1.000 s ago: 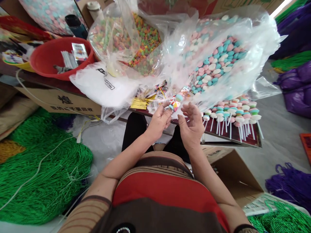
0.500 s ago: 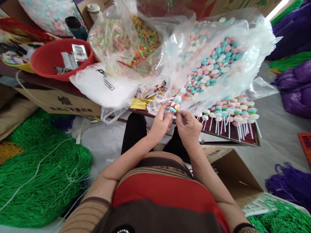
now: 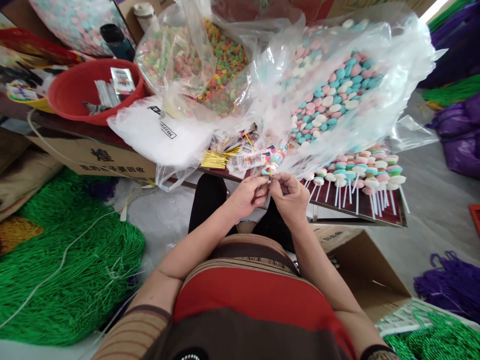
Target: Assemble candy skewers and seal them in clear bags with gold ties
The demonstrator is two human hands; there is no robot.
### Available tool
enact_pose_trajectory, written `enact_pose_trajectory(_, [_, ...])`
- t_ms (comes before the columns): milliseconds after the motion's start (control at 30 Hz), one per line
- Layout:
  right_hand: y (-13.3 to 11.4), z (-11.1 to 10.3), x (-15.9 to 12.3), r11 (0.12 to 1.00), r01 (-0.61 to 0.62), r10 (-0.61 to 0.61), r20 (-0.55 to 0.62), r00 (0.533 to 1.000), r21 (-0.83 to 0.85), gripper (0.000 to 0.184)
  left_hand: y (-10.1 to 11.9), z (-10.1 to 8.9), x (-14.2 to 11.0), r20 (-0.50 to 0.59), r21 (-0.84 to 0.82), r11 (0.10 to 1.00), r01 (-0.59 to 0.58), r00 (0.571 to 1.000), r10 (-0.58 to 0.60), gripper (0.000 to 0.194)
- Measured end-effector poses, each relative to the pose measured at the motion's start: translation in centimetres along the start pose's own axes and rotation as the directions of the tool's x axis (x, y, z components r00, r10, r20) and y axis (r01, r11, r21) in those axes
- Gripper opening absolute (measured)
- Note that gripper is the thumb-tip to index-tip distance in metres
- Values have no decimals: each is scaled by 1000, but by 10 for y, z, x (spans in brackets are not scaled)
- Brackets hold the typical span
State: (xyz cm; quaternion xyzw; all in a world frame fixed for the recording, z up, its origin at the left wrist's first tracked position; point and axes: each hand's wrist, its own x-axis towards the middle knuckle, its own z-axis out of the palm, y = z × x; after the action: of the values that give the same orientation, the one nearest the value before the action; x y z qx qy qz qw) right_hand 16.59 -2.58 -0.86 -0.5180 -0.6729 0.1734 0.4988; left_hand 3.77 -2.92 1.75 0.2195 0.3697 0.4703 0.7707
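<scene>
My left hand (image 3: 249,193) and my right hand (image 3: 290,198) meet in front of my chest, fingertips pinched together on one candy skewer (image 3: 273,161) in a clear printed wrapper. The skewer's stack of pink, blue and white discs points away from me toward the table. A row of finished candy sticks (image 3: 360,175) lies on the dark board (image 3: 390,215) just right of my right hand. Behind it a large clear bag of pink, blue and white disc candies (image 3: 330,95) stands open.
A bag of small multicoloured ring candies (image 3: 221,60), a white bag (image 3: 161,132), gold twist ties (image 3: 215,159) and a red basin (image 3: 93,90) crowd the table. Green bead strings (image 3: 67,265) pile at left, purple bundles (image 3: 450,285) at right, a cardboard box (image 3: 360,270) by my knee.
My right hand, open and apart a second ago, closed in on the skewer. Both hands drew it lower and nearer to me, fingertips now pinched together at its base.
</scene>
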Motion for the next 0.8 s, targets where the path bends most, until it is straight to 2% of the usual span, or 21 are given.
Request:
enact_pose_trajectory(67, [2,-2,1,997,-60,59,20,998,48,7,3,0,-1,78,-53,995,90,993,-86,33])
enact_pose_trajectory(133, [2,-4,1,993,-77,74,36,997,86,6,4,0,-1,87,-94,990,102,992,-94,37])
enact_pose_trajectory(333, [-7,-4,2,990,-42,47,-35,998,135,13,-3,5,-1,-3,-115,988,-105,994,105,11])
enact_pose_trajectory(433, [-8,-5,3,998,-15,15,-6,1000,59,10,-5,8,-3,-59,-90,985,-144,989,139,24])
enact_pose_trajectory(567, [-8,-5,4,998,-55,55,-14,998,20,9,-5,9,-5,-81,-33,987,-156,985,153,39])
enact_pose_trajectory(700, [-7,-5,4,988,-120,116,41,992,96,13,-5,8,-5,-89,-24,985,-168,982,165,37])
enact_pose_trajectory(800, [-7,-4,3,991,-98,96,33,995,89,14,-6,7,-5,-71,-46,983,-177,982,174,30])
